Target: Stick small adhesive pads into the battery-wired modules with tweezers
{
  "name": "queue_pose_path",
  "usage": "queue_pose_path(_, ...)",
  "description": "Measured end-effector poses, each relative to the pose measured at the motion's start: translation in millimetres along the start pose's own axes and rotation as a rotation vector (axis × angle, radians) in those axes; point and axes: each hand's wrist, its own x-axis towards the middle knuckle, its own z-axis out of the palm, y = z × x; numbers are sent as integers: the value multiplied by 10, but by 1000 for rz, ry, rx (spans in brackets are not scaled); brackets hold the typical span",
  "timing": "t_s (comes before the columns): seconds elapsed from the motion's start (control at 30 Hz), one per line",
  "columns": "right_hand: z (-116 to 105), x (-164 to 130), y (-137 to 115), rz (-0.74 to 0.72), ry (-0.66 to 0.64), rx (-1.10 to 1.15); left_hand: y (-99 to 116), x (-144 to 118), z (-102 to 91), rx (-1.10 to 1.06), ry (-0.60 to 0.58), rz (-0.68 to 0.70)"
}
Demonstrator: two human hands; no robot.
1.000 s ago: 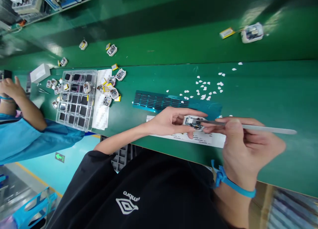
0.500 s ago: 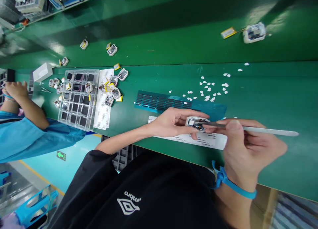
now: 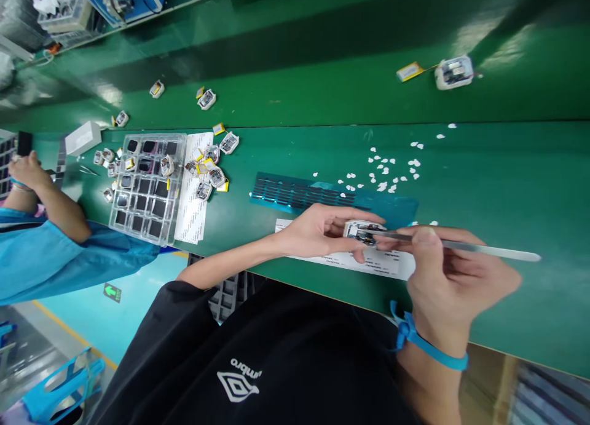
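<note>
My left hand [image 3: 318, 229] grips a small white watch case [image 3: 354, 229] between thumb and fingers, its open side with the electronics facing up. My right hand [image 3: 445, 268] is closed around long silver tweezers [image 3: 488, 250], held like a pen. Their narrow tip reaches into the case among the parts; whether it pinches anything is too small to tell. Beneath the hands lies a white printed sheet [image 3: 318, 257]. Just behind it is a blue film [image 3: 391, 206] carrying rows of dark strips.
Several small white stickers [image 3: 382, 186] lie scattered behind the film. Another case [image 3: 454, 73] with a yellow battery [image 3: 409, 72] sits at the back right. Leftward are a clear compartment tray [image 3: 180, 191], more cases [image 3: 216, 178], a white box [image 3: 83, 138] and a co-worker's arm [image 3: 64, 206].
My right hand and the tweezers have shifted slightly left in view, with the tip still inside the case. The left hand keeps its hold. The whole view has moved a little.
</note>
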Motion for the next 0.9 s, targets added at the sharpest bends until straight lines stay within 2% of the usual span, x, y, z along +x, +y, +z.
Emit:
queue_pose_path(0.23, -11, -40, 13, -40, -19, -19, 1, -1, 6, -36, -9, 16)
queue_pose_path(0.5, -56, -50, -48, -115, -4, -102, 27, -11, -38, 127, 30, -7)
queue_pose_path(0.57, -119, -39, -41, -85, 42, -62, 50, -21, -45, 157, 51, 38)
queue_pose_path(0.63, -187, 25, -31, -98, 65, -47, 86, -33, -50, 172, 134, 149)
queue_pose_path(0.7, -232, 156, -19, -165, -17, -101, 137, -46, -62, 201, 277, 278)
queue_pose_path(0.77, -237, 327, 1, -254, -213, -196, 195, -61, -88, 258, 413, 376)
queue_pose_path(0.83, -218, 488, 35, -348, -383, -241, 249, -75, -130, 336, 495, 437)
queue_pose_path(0.9, -204, 598, 80, -400, -456, -265, 286, -85, -179, 459, 531, 440)
